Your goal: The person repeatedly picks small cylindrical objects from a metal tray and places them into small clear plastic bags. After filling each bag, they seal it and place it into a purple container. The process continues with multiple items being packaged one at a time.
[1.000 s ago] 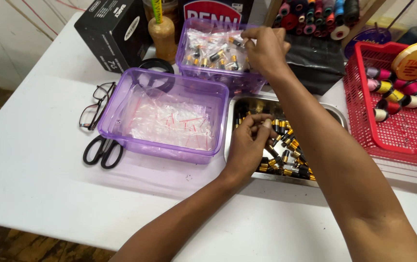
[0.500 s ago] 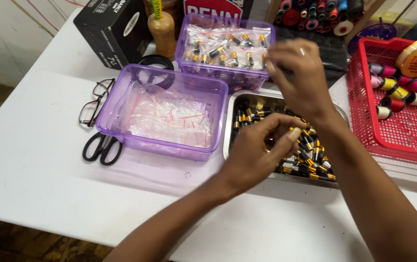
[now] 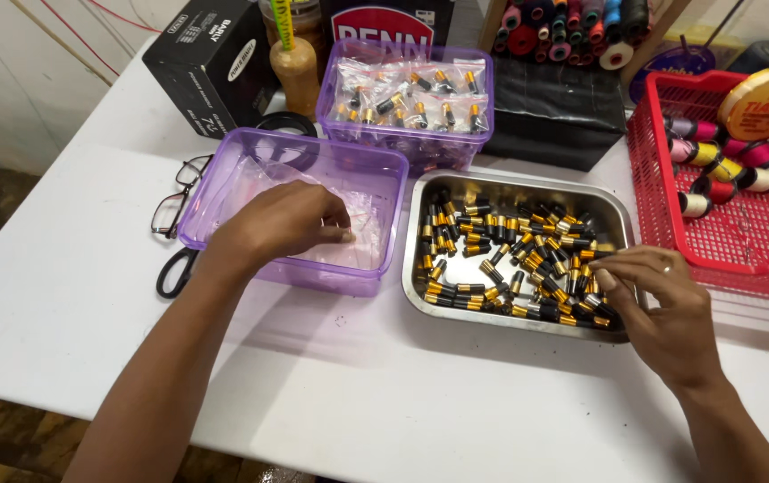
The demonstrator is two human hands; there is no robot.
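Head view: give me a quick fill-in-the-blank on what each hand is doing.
1. The left hand reaches into the ____ plastic box.
2. The right hand picks at black-and-gold pieces in a ____ tray.
3. The scissors lie on the white table just below the ____.

Missing words: purple; metal; glasses

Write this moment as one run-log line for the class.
left hand in purple tub, on clear bags | right hand picking among black-and-gold pieces in steel tray
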